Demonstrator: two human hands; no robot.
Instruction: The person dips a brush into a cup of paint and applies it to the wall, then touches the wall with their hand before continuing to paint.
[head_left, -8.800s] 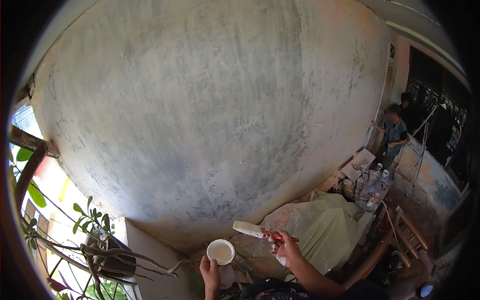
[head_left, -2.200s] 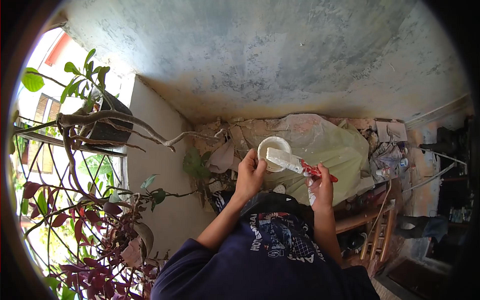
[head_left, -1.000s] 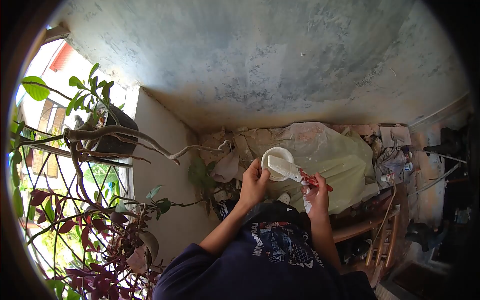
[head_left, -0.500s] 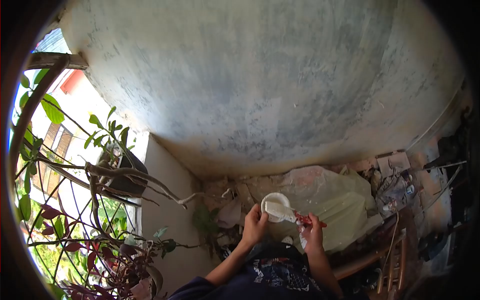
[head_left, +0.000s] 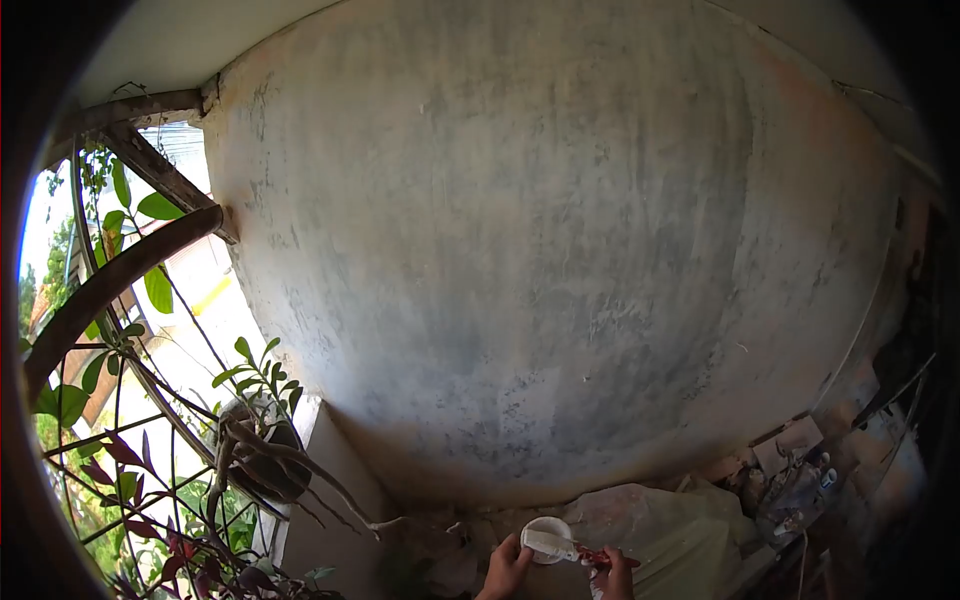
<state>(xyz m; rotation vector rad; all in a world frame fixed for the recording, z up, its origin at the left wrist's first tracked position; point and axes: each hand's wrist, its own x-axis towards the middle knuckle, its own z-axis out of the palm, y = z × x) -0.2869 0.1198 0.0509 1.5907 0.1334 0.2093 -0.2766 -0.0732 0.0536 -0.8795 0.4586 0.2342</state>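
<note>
At the bottom of the view, my left hand [head_left: 506, 568] grips the left rim of a small round white tub [head_left: 566, 526]. Red-handled and coated in white at its wide end, a paintbrush [head_left: 548, 543] lies across the tub's mouth. Its handle is in my right hand [head_left: 614, 577], whose fingers are closed around it. White smears mark the fingers of that hand. How full the tub is, I cannot make out. Ahead of both hands rises a patchy grey-white wall [head_left: 500, 250].
A pale plastic sheet [head_left: 680, 525] covers the floor by the wall's foot. Clutter [head_left: 795, 470] lies at the right. On the left, a potted plant [head_left: 265, 455] with crooked branches stands on a low ledge [head_left: 325, 480], beside a metal grille and a thick curved branch [head_left: 120, 280].
My view has tilted up, so more of the wall and the ceiling edge shows. Hands, tub and brush now sit lower in the picture. Both grips look the same.
</note>
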